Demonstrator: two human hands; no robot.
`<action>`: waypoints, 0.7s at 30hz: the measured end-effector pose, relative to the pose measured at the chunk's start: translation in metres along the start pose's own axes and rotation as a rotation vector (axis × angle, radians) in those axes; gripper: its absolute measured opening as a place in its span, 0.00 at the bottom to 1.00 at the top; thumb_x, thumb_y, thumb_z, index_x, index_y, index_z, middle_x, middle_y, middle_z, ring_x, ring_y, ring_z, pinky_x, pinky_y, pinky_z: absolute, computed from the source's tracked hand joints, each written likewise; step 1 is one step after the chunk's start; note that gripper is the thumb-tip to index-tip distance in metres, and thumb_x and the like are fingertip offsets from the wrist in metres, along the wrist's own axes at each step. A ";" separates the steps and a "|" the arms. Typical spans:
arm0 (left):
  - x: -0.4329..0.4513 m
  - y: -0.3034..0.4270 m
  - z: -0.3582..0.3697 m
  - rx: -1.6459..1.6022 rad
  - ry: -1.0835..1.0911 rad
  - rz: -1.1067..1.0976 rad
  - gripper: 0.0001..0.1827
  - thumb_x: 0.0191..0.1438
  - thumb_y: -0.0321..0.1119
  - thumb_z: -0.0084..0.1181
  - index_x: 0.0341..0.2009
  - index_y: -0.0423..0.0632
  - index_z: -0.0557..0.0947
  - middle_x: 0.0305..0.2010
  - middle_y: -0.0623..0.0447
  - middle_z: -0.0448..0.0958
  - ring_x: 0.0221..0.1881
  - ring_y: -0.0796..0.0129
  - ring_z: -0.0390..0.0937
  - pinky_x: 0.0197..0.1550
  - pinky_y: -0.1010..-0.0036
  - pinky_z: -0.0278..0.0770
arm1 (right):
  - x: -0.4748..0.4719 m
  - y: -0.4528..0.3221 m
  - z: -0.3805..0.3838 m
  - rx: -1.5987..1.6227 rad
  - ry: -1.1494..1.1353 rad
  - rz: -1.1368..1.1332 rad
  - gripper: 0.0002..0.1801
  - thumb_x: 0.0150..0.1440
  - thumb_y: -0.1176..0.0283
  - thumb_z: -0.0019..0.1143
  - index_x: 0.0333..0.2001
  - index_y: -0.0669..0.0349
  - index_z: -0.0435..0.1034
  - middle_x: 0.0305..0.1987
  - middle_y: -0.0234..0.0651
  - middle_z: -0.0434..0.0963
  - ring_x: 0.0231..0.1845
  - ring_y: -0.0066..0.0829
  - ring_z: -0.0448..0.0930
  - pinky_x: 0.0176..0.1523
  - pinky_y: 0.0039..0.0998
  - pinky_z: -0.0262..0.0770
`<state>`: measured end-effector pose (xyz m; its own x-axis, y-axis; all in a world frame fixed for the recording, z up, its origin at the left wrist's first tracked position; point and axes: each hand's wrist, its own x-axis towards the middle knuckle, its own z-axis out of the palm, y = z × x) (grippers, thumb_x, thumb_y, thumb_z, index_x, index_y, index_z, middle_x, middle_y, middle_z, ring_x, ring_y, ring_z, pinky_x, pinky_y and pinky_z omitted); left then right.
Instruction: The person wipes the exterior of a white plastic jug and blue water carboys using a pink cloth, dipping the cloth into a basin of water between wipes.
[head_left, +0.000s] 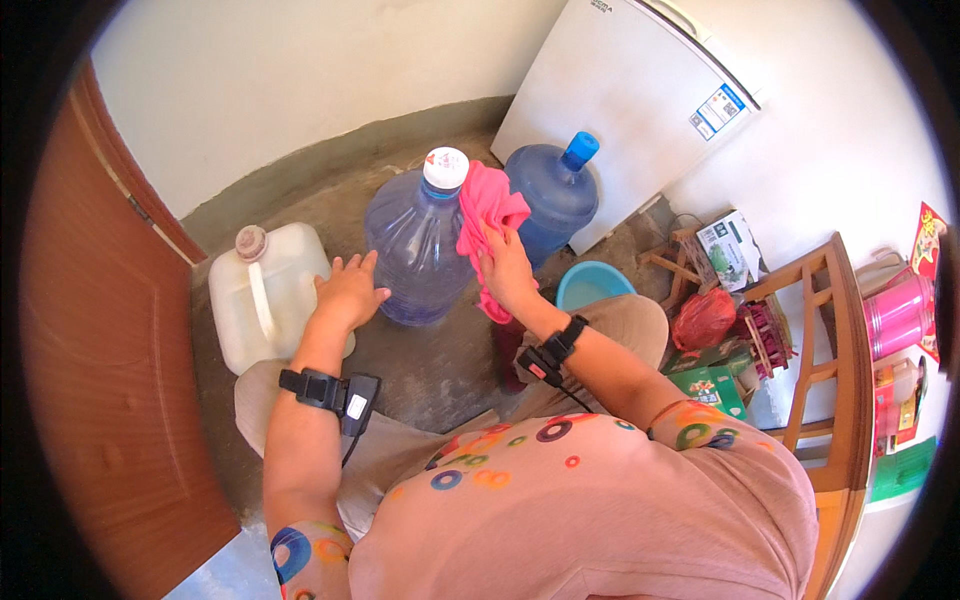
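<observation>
A large clear blue plastic water bottle (420, 255) with a white cap (446, 169) stands upright on the floor before me. My right hand (510, 270) holds a pink cloth (491, 202) against the bottle's right side. On the left of the bottle is my left hand (351, 292), fingers spread and nothing in it, its fingertips at or close to the bottle's side; actual contact is hard to tell. Just left of that hand sits a whitish plastic jerrycan (292, 281) with a brownish cap and a handle.
Behind the cloth stands a second blue water bottle (559, 187), by a white refrigerator (622, 90). A light-blue basin (592, 285) lies near my right knee. Boxes, a red plastic bag (703, 319) and a wooden-framed cabinet (817, 360) are at right. A brown door (112, 337) bounds the left.
</observation>
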<state>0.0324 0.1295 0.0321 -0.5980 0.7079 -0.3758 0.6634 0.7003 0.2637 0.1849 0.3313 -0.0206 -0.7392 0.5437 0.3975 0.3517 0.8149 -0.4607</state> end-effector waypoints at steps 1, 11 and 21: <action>0.000 -0.004 0.004 -0.010 0.002 0.015 0.36 0.53 0.47 0.50 0.64 0.56 0.54 0.67 0.53 0.52 0.67 0.52 0.46 0.62 0.46 0.49 | -0.011 -0.013 -0.003 -0.004 -0.020 -0.044 0.26 0.50 0.72 0.51 0.55 0.51 0.63 0.54 0.52 0.63 0.51 0.51 0.67 0.53 0.39 0.67; -0.003 -0.015 0.023 -0.023 -0.031 0.074 0.34 0.50 0.49 0.54 0.60 0.54 0.60 0.60 0.50 0.62 0.62 0.52 0.57 0.56 0.46 0.59 | 0.013 -0.061 -0.037 0.112 0.020 -0.343 0.23 0.44 0.80 0.53 0.47 0.51 0.71 0.45 0.45 0.69 0.45 0.42 0.71 0.49 0.33 0.68; -0.020 -0.023 0.028 -0.033 0.021 0.043 0.36 0.50 0.49 0.54 0.61 0.55 0.59 0.61 0.51 0.61 0.62 0.52 0.57 0.56 0.47 0.57 | 0.003 -0.076 0.014 -0.324 -0.011 -0.549 0.25 0.39 0.74 0.58 0.46 0.47 0.71 0.53 0.47 0.64 0.52 0.51 0.64 0.54 0.45 0.62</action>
<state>0.0421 0.0966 0.0085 -0.5790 0.7389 -0.3447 0.6734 0.6717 0.3087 0.1477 0.2679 0.0043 -0.8665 0.0291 0.4984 0.0747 0.9946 0.0718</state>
